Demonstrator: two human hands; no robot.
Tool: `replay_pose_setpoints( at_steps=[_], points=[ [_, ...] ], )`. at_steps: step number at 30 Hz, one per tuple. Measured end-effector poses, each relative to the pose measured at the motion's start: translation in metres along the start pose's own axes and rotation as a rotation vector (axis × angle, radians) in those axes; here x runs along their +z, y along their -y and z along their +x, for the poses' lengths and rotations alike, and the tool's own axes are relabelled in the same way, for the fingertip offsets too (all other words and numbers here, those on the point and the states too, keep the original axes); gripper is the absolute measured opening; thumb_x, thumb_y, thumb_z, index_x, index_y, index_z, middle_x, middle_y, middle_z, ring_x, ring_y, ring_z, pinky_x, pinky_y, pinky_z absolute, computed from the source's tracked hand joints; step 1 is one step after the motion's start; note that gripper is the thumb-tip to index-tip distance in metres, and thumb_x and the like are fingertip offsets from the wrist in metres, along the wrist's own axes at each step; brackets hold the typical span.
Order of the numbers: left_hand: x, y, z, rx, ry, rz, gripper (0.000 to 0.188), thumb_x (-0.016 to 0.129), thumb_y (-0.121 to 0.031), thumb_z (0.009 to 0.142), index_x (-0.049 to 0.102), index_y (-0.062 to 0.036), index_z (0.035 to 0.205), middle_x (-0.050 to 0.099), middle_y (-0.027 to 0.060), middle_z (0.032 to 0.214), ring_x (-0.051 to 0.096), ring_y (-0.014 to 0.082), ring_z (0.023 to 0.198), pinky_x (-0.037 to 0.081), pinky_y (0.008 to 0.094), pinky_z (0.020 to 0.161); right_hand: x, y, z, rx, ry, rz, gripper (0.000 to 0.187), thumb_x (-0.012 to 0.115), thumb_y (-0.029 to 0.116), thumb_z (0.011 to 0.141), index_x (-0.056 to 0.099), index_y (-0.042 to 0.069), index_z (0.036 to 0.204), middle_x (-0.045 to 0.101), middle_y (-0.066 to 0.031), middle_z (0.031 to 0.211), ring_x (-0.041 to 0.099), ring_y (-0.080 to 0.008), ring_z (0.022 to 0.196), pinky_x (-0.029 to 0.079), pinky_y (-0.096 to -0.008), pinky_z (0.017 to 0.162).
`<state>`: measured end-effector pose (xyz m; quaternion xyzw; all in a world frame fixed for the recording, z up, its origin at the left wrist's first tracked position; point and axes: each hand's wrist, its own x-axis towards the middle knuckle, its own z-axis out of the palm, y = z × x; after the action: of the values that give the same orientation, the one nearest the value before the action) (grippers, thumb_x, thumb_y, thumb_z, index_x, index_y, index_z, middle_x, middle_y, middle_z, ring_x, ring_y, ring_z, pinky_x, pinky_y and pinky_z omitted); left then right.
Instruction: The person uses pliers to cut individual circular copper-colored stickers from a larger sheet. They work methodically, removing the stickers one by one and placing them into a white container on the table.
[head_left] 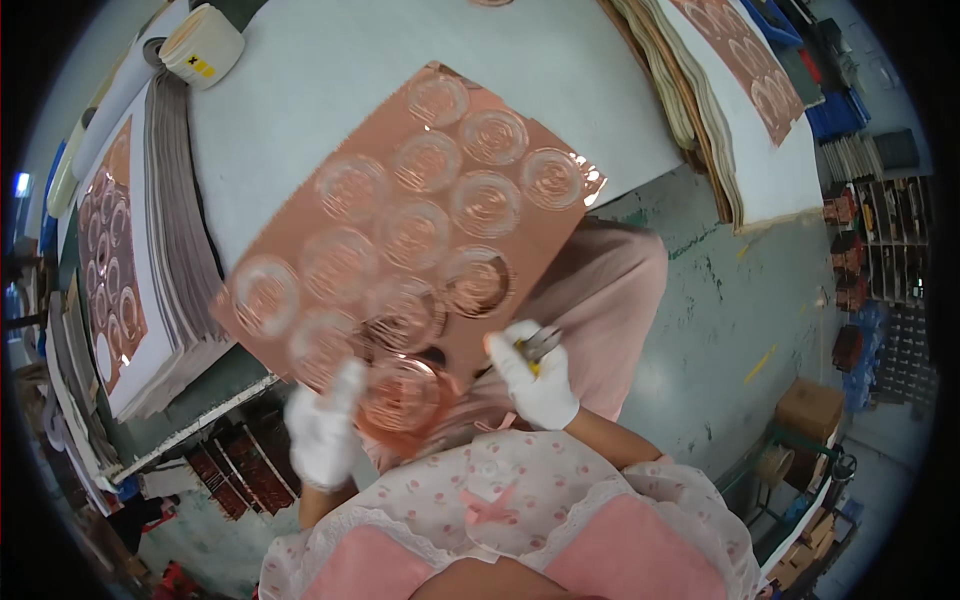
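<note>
A thin copper-coloured sheet [416, 235] with rows of raised round ring patterns slants across the table edge and over my lap. My left hand [326, 425], white-gloved and blurred by motion, holds its near edge, the thumb over the top. Beside that hand, a reddish translucent piece [425, 425] hangs at the sheet's near corner, also blurred. My right hand [535, 378], in a white glove too, is closed round a small tool [540, 346] with a yellow part and a grey metal part. Its exact kind is partly hidden. This hand is close to the sheet's lower right edge.
The pale table [290, 110] lies beyond the sheet. A white tub [202, 46] stands at far left. Layered grey cloth or paper [172, 200] carries another copper sheet [108, 250] at left; a similar stack [680, 90] is at right. A cardboard box [810, 408] sits on the right.
</note>
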<state>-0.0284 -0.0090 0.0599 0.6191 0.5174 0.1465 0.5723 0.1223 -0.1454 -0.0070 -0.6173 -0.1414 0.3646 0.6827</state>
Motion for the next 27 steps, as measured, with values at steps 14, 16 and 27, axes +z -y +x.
replay_pose_setpoints(
  at_steps=[14,16,27],
  points=[
    [-0.024,0.016,-0.006,0.360,-0.407,-0.077,0.020,0.053,-0.018,0.086,0.059,0.0010,0.087,0.053,0.0001,0.064,0.035,0.0048,0.047,0.030,0.0192,0.041,-0.038,0.005,0.044,0.144,-0.212,0.314,0.023,0.051,0.021,0.089,0.054,0.000,0.080,0.053,-0.0046,0.062,0.051,-0.0121,0.057,0.041,-0.0254,0.056],
    [0.003,-0.006,-0.014,0.040,0.028,-0.149,0.021,0.059,-0.019,0.081,0.059,0.0017,0.076,0.056,0.0028,0.061,0.045,0.0077,0.047,0.040,0.0223,0.046,-0.038,0.008,0.057,0.037,-0.193,0.393,0.026,0.049,0.021,0.090,0.054,-0.003,0.083,0.054,-0.0081,0.063,0.052,-0.0149,0.060,0.042,-0.0268,0.057],
    [0.095,0.009,0.052,-0.166,0.691,-0.454,0.036,0.040,-0.031,0.092,0.056,0.0006,0.100,0.057,0.0075,0.066,0.054,0.0122,0.057,0.042,0.0218,0.055,-0.024,0.034,0.070,0.057,-0.306,0.140,0.011,0.059,0.011,0.083,0.055,0.001,0.079,0.056,-0.0020,0.060,0.050,-0.0062,0.054,0.037,-0.0200,0.049]
  ],
)
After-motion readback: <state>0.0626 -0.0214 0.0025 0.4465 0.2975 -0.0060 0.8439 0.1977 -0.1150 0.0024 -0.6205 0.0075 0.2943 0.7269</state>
